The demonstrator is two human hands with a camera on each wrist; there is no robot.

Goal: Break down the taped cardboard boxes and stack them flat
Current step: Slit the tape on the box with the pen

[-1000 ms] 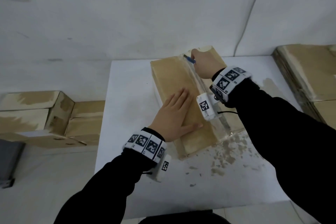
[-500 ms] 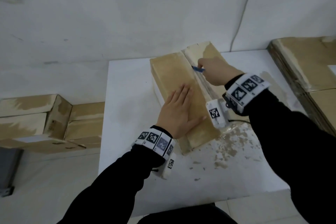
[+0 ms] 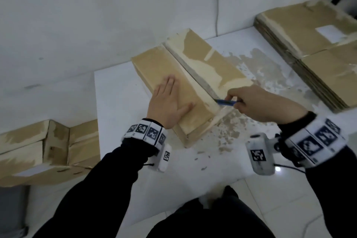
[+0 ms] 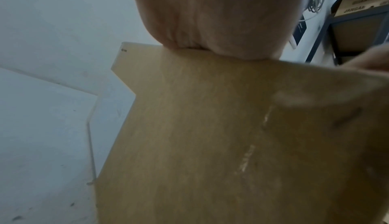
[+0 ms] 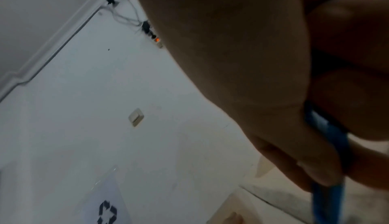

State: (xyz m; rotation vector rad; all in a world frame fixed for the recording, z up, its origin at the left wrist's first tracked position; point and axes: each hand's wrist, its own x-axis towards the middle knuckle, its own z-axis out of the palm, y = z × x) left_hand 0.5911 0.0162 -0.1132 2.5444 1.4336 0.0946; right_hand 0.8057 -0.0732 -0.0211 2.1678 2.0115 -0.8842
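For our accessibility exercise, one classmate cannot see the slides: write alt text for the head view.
A right hand holds a blue cutter at the near end of the centre seam of a box on a white table, while the left hand presses flat on its top. Flattened boxes are stacked at right.

white square table under the grip, flecked with torn brown paper scraps just nearside of it; thin grey wall cable beyond; beige wall switch and orange-lit power strip far off
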